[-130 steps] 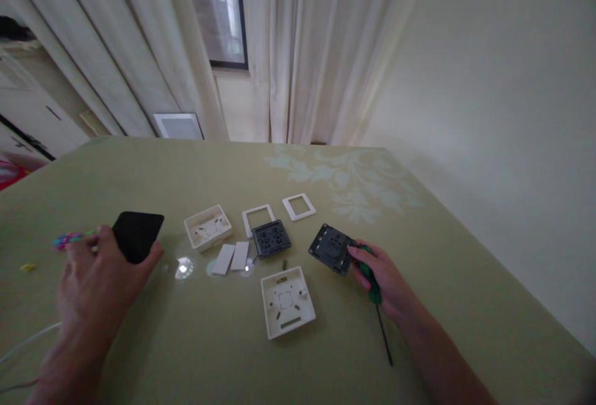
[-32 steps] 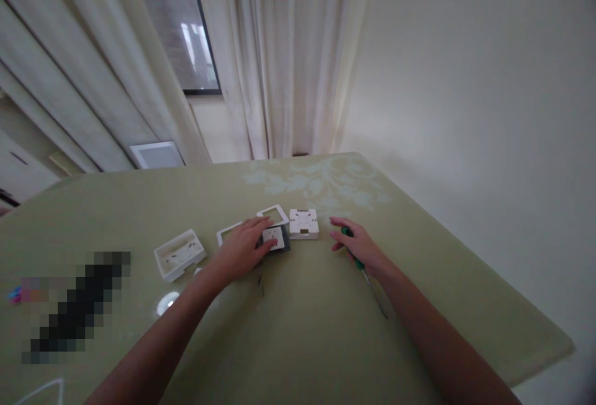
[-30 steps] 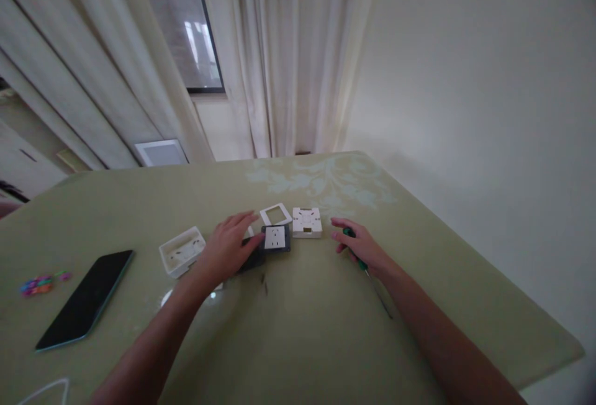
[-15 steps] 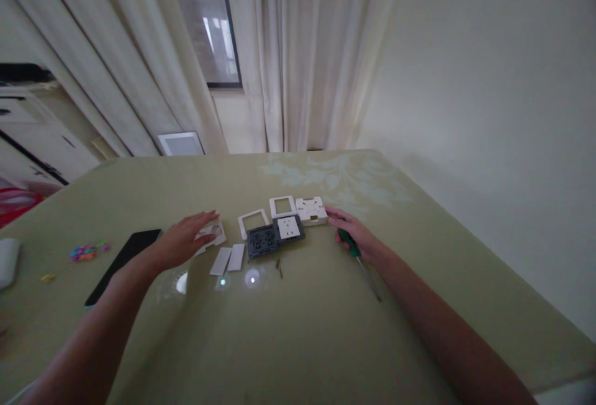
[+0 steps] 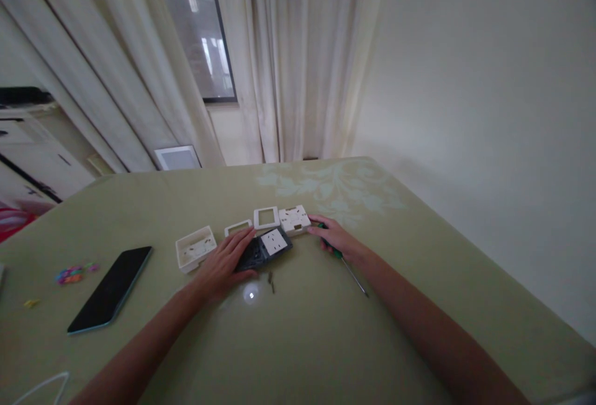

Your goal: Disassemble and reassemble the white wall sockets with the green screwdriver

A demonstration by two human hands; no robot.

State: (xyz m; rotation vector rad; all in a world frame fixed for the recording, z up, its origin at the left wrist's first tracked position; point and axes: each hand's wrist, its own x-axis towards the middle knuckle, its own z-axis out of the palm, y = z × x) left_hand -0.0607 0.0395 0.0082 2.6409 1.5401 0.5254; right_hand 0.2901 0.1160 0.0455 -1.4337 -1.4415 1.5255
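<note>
My left hand (image 5: 226,268) lies with its fingers stretched out at the left side of the dark grey socket panels (image 5: 254,254). A white socket face (image 5: 274,241) is on the right-hand panel. Fingers of my right hand (image 5: 336,238) wrap the green handle of a screwdriver (image 5: 356,276), its shaft pointing down toward me. The thumb and forefinger of that hand are at the edge of a white mounting box (image 5: 294,220). A white frame (image 5: 266,217) sits left of this box, and a second white frame (image 5: 237,228) is partly behind my left fingers.
Left of my hand stands a second white box (image 5: 195,248), open side up. Small screws (image 5: 271,282) lie in front of the panels. Farther left are a black phone (image 5: 110,290), colourful small pieces (image 5: 74,273) and a yellow bit (image 5: 31,303). A white cable (image 5: 46,383) shows at lower left.
My left hand has moved right, from the left white box to the grey panels, and now covers the spot of two white plates. The panels are slightly turned. My right hand keeps the screwdriver.
</note>
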